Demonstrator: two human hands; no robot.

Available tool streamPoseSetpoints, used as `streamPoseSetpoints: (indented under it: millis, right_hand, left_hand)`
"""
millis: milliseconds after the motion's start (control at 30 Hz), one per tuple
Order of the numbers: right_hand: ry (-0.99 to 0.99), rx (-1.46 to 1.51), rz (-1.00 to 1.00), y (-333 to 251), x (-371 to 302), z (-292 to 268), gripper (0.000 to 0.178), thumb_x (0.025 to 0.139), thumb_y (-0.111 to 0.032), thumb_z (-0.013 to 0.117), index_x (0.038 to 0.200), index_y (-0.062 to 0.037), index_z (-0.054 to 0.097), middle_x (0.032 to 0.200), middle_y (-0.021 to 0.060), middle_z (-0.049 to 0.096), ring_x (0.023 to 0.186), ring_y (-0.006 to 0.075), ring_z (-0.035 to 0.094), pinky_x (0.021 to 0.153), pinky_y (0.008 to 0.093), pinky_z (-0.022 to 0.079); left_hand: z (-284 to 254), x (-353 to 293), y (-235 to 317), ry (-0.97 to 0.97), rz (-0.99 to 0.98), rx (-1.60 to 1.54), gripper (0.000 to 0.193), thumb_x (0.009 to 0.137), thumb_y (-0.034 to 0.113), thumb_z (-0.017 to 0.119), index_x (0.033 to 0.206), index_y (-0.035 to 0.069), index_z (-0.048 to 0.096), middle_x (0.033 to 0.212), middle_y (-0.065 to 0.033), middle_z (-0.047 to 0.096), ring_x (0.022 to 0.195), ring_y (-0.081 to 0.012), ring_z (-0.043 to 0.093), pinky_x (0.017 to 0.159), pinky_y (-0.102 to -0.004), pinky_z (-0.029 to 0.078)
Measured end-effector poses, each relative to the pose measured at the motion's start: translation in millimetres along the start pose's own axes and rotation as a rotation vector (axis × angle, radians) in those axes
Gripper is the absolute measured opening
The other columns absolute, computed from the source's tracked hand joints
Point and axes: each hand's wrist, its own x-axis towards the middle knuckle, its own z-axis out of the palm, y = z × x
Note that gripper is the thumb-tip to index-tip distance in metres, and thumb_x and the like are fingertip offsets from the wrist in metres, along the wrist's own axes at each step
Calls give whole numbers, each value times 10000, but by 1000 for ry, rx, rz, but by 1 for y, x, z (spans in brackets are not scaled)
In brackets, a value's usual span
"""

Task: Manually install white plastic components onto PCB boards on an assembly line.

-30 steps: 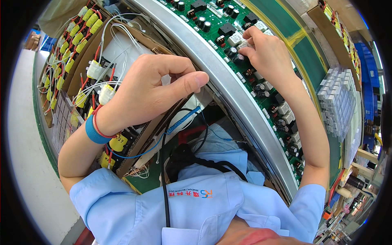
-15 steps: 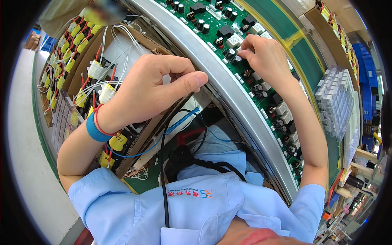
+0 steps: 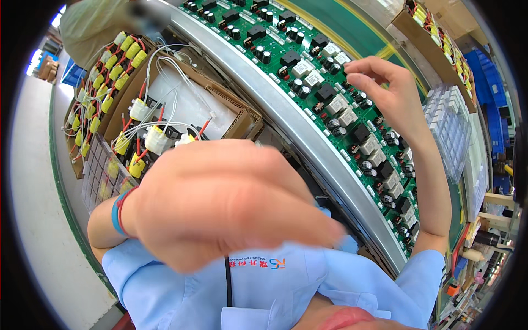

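Note:
My left hand is raised close to the camera and smeared by motion. Its fingers curl in under the thumb, and the inside of the hand is hidden. Over the green circuit boards, my right hand hangs with thumb and forefinger slightly apart, nothing visible between them. Its fingertips are just right of a white box-shaped component on the board. Another white box-shaped component sits farther left, near black round capacitors. Rows of such white blocks and capacitors cover the boards.
A metal rail borders the boards. Left stand a cardboard box and yellow-wrapped, wired parts. A clear tray lies beside them. At right are a clear tray of white parts and another carton. A co-worker's sleeve is top left.
My right hand has moved right across the boards; a white component shows where its fingertips were. My left hand has come nearer the camera and swung toward my chest. The view has shifted slightly.

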Motion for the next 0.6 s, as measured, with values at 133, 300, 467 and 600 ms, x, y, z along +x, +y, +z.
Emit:
streamPoseSetpoints:
  millis: [133, 300, 467, 600]
  right_hand:
    - [55, 50, -15, -27, -24, -19, 184, 858, -140, 700, 994, -17, 707, 798, 15, 676, 700, 75, 579, 645, 235, 461]
    - [62, 26, -90, -43, -55, -29, 206, 821, -82, 728, 1013, -18, 691, 894, 68, 685, 753, 130, 609, 715, 269, 488]
    - [246, -107, -68, -55, -126, -90, 195, 803, -11, 702, 996, 1, 675, 1015, 90, 694, 777, 153, 619, 740, 284, 498]
    - [282, -91, -31, -35, -146, -106, 186, 812, -8, 689, 997, 4, 673, 1058, 93, 701, 814, 154, 616, 747, 273, 479]
  left_hand:
    - [12, 18, 38, -2, 159, 186, 187, 945, 122, 582, 1070, -3, 644, 870, -93, 709, 629, -145, 584, 586, -287, 450]
    - [9, 39, 69, 62, 357, 418, 161, 944, 140, 592, 1073, 48, 625, 873, -45, 689, 674, -110, 585, 646, -279, 436]
    - [41, 63, 133, 29, 569, 557, 145, 943, 158, 602, 1075, 100, 606, 876, 3, 670, 720, -76, 585, 707, -270, 421]
    - [68, 83, 145, 101, 619, 707, 141, 942, 172, 610, 1077, 141, 591, 878, 41, 654, 757, -48, 586, 756, -263, 410]
